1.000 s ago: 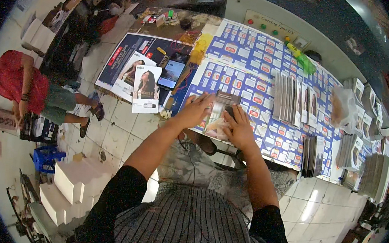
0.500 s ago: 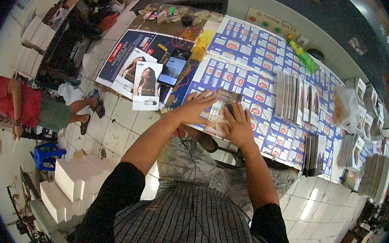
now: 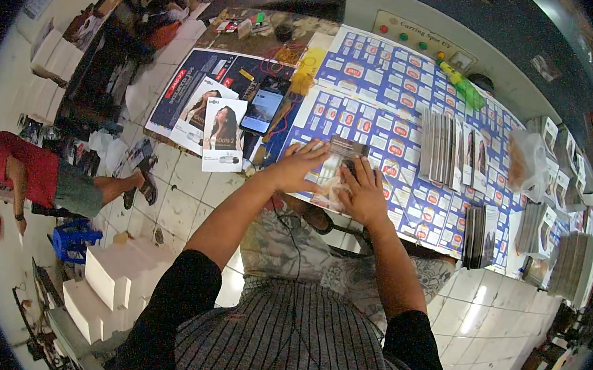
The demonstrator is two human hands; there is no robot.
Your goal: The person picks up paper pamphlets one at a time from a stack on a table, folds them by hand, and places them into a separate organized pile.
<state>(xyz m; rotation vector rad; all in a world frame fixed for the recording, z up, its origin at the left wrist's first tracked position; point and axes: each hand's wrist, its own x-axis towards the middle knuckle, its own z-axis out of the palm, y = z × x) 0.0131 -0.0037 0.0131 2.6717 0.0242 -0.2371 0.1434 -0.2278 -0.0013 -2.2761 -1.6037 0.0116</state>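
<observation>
Left hand [image 3: 301, 168] and right hand [image 3: 365, 192] both flat, fingers spread, not clamped, pressing on opposite sides of a glossy printed piece [image 3: 331, 165] that lies between them on a blue-and-white printed sheet [image 3: 379, 132]. Phone [image 3: 262, 111] sits left of the hands, row of upright folded cards [image 3: 440, 150] to their right; grey machine panel [image 3: 422, 42] well beyond.

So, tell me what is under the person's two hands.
Between the left hand and right hand shows a glossy printed piece, dark at its far end, on a blue patterned printed sheet. Whatever lies directly beneath either hand is covered.
</observation>
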